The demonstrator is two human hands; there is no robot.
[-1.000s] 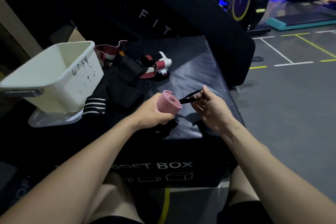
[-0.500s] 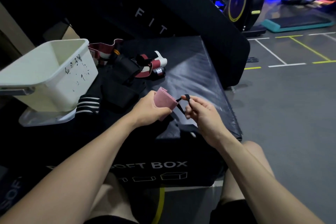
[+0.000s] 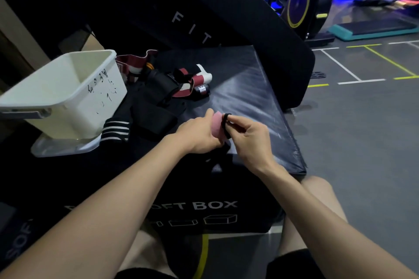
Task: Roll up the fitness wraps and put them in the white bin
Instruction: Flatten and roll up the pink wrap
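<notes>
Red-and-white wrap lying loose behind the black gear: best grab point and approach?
Judging by its pose, pinch the red and white wrap at its white end, coming from above on the right. That end sticks out clear on the soft box; the rest tangles into the black gear.

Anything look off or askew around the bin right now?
The white bin sits tilted, propped on a clear lid rather than flat. Unrolled wraps lie in a tangled heap beside it. Nothing looks spilled or damaged.
</notes>
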